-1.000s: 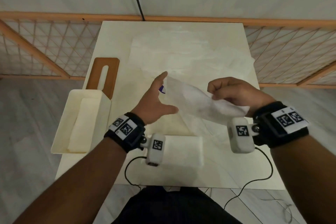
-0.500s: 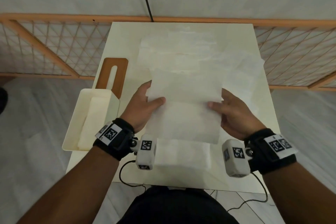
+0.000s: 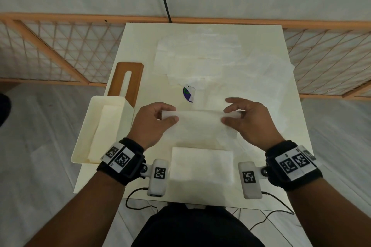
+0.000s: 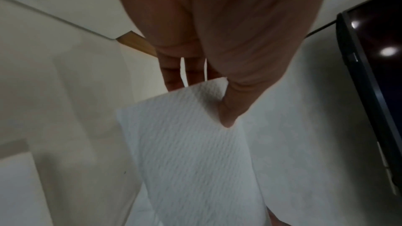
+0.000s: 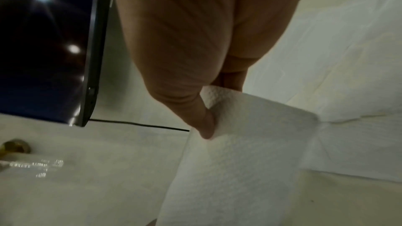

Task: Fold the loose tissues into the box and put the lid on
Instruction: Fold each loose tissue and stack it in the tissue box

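Both hands are over the middle of the pale table (image 3: 261, 186), holding one white tissue (image 3: 198, 124) between them, folded over so its far edge forms a rounded crease running left to right. The left hand (image 3: 152, 122) pinches the left end of that crease, thumb on the near side and fingers curled over the far side; from the left wrist view the thumb (image 4: 228, 109) presses onto the ribbed tissue (image 4: 195, 152) while the fingers lie behind it. The right hand (image 3: 249, 120) pinches the right end the same way, thumb on the near face and index finger on the far side, with the other fingers loosely spread above; the right wrist view shows the thumb (image 5: 206, 126) dug into the fold of the tissue (image 5: 239, 143). Just nearer than the hands lies a neat folded stack of tissues (image 3: 202, 166), flat on the table. Farther off, loose tissues (image 3: 200, 56) are spread flat across the far and right part of the table, and a small blue and green scrap (image 3: 188, 93) lies among them. At the left edge of the table sits the open cream box (image 3: 84, 136) with some tissues inside, and the brown lid (image 3: 126, 80) with its long slot lies just beyond the box, touching its far end.
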Available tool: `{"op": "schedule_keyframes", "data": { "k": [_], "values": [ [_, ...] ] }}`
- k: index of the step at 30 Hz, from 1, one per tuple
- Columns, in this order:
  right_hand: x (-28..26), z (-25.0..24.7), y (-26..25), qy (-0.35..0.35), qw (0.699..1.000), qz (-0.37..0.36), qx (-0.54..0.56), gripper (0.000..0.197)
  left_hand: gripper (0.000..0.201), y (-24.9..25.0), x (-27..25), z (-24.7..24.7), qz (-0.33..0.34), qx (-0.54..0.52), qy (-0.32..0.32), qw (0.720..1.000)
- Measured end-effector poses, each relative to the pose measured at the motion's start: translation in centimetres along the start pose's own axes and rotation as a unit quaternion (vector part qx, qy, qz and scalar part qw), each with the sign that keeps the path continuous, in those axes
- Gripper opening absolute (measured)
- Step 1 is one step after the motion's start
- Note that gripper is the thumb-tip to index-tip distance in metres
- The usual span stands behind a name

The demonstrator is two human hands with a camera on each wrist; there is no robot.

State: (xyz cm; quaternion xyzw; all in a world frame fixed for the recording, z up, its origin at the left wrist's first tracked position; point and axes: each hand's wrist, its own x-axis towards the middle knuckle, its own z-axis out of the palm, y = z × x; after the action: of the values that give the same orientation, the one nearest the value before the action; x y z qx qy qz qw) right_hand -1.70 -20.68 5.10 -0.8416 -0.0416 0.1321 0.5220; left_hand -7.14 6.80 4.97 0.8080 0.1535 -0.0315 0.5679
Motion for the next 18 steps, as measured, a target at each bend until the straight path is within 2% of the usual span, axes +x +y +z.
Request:
{"op": "schedule_keyframes", "data": {
  "k": [3,7,11,15,18],
  "values": [
    [-0.1,0.4,0.4,0.017,0.999,-0.004,-0.027,0.015,0.012,-0.2,0.0,0.1,0.027,0.067,0.024,0.997],
    [0.0,0.3,0.9,0.035,0.997,-0.026,-0.063,0.013,0.014,-0.7,0.0,0.3,0.054,0.078,0.031,0.995],
    [0.0,0.0,1.0,-0.006,0.996,-0.021,-0.089,0.012,0.012,-1.0,0.0,0.2,0.057,0.121,0.007,0.991],
    [-0.4,-0.6,1.0,-0.069,0.996,0.052,0.034,0.019,0.017,-1.4,-0.4,0.3,0.03,0.055,-0.015,0.998],
    [-1.3,-0.3,2.1,-0.07,0.987,0.105,0.103,0.025,0.019,-2.6,-1.1,1.0,0.005,0.069,-0.01,0.998]
  ]
}}
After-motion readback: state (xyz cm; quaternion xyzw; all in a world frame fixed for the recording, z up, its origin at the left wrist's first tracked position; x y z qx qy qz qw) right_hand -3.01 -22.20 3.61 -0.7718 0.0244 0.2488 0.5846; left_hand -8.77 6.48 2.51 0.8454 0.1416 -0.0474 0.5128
